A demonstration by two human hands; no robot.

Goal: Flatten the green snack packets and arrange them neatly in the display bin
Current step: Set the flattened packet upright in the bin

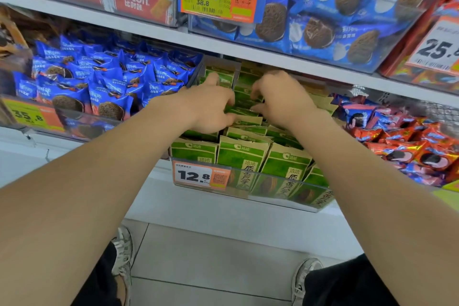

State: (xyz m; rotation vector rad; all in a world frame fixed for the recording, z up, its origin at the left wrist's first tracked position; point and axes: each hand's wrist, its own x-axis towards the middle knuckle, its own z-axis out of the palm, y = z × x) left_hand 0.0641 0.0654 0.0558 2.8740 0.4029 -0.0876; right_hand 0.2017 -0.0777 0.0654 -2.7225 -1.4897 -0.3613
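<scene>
Several green snack packets (pixel 242 156) with tan tops stand in rows inside a clear display bin (pixel 273 196) on the lower shelf. Both of my hands reach deep into the bin's middle. My left hand (pixel 211 107) curls its fingers over the tops of the green packets in the middle row, thumb pointing up toward the back packets (pixel 223 77). My right hand (pixel 280 97) pinches the top edge of a green packet beside it. The packets under my palms are hidden. The front row leans slightly to the right.
Blue cookie packs (pixel 99 82) fill the bin on the left, red and blue packs (pixel 409 146) the one on the right. A shelf edge (pixel 223 45) hangs just above my hands. An orange price tag (pixel 198 176) clips onto the bin's front.
</scene>
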